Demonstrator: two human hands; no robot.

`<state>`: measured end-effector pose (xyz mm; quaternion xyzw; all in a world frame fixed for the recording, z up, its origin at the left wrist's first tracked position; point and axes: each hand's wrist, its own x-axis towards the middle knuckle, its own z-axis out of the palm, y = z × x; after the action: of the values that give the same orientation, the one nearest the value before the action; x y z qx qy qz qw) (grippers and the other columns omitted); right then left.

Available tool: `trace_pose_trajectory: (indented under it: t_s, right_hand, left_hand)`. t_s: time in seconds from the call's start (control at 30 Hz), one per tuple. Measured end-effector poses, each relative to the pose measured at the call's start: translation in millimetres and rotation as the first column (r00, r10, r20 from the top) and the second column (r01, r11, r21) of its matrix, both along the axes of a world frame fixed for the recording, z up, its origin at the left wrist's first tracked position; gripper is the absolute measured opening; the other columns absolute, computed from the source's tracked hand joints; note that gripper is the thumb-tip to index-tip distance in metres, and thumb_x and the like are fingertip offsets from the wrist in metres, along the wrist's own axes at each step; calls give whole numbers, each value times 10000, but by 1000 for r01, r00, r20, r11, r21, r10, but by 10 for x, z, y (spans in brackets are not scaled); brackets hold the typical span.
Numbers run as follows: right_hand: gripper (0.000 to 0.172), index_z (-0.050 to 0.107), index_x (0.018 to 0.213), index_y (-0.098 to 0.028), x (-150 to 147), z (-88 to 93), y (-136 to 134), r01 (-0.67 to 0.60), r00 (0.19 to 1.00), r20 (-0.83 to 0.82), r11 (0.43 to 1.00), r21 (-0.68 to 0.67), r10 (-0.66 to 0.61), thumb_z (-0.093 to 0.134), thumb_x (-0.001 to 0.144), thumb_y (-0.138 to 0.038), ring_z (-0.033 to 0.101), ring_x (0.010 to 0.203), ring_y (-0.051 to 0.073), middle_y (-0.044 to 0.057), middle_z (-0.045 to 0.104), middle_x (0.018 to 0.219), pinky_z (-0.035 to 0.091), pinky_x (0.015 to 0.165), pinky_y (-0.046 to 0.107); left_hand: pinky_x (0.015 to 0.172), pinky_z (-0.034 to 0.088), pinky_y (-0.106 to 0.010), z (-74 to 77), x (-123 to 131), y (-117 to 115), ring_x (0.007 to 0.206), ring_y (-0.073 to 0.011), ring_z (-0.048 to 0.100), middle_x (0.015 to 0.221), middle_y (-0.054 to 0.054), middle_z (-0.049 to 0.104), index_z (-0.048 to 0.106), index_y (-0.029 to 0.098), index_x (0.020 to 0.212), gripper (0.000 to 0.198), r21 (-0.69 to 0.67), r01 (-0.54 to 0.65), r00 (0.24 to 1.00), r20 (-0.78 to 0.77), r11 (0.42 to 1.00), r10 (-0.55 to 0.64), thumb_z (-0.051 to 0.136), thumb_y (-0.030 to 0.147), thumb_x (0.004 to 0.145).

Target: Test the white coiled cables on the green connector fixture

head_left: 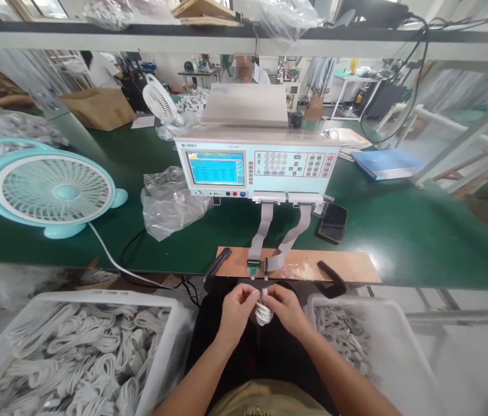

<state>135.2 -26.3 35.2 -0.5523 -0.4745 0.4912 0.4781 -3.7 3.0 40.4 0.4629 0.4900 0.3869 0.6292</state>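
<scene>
A coiled white cable [263,315] hangs between my two hands, just in front of the table edge. My left hand [240,306] pinches one end of it, and my right hand [285,306] pinches the other end, where a white plug shows. Right beyond my fingertips, two connectors sit on a copper-coloured board [343,266]: a small green circuit board [253,269] on the left and a dark connector [266,266] on the right. Grey ribbon cables [261,231] run from them up to a tester [256,164] with a lit blue screen.
Bins of coiled cables stand on both sides, a fuller left bin [174,335] and a right bin [403,341]. On the green table are a turquoise fan [53,190], a plastic bag [166,202], a phone [333,222] and a blue folder [386,163]. Black clamps [331,280] grip the board. A person sits behind the tester.
</scene>
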Motion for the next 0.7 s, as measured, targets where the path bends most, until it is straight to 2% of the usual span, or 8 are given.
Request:
trace_pose_trajectory:
  t_s: [0.07,0.13,0.23,0.33,0.43,0.57,0.7]
  right_hand:
    - [199,576,694,-174,-2,-45,21,83,996,-17,997,9,-82,577,757,-363,439,578,114,-30,508,611,356,554,223]
    - [202,578,688,-172,-10,-77,44,146,989,-26,989,-4,-146,582,749,-365,439,565,113,-31,509,595,356,549,225]
    - [212,581,670,-169,-25,-89,75,171,984,-32,984,-47,-173,598,729,-371,434,529,110,-37,501,555,352,521,225]
    - [207,584,668,-163,-34,-84,94,180,982,-43,982,-59,-183,603,724,-362,440,522,108,-34,511,554,356,515,225]
    - [199,590,664,-159,-40,-74,100,190,979,-60,979,-71,-194,615,712,-351,444,513,107,-29,527,555,358,509,226]
    - [199,599,638,-156,-56,-35,102,197,970,-124,974,-109,-210,643,683,-345,438,494,101,-29,532,533,354,496,224]
    - [228,584,599,-153,-106,12,119,220,909,-302,945,-242,-289,693,621,-352,418,451,85,-33,535,511,341,465,218]
  left_hand:
    - [538,422,-181,-63,17,-9,563,-81,496,619,29,537,565,149,748,139,37,-26,1000,11,999,25,608,279,723]
    - [533,428,-187,-94,25,-15,577,-87,508,674,19,559,572,161,840,148,-1,-12,998,57,1000,12,594,254,728]
    - [518,437,-201,-75,4,-3,532,-81,496,657,9,559,587,150,882,174,-175,63,977,211,983,-25,576,227,726]
    - [532,448,-211,-7,-72,30,505,-71,488,608,12,537,602,130,877,197,-349,186,907,420,919,-24,599,164,684]
    - [591,469,-216,39,-155,52,583,-78,536,709,-16,576,607,119,965,332,-391,275,854,519,878,-36,637,100,635]
    - [586,483,-233,15,-170,51,568,-82,541,715,-16,586,612,121,966,317,-358,206,902,430,911,-35,671,169,658]
    - [503,458,-241,-21,-113,69,488,-96,512,616,2,570,616,127,801,235,-228,115,975,213,967,-65,637,340,702]
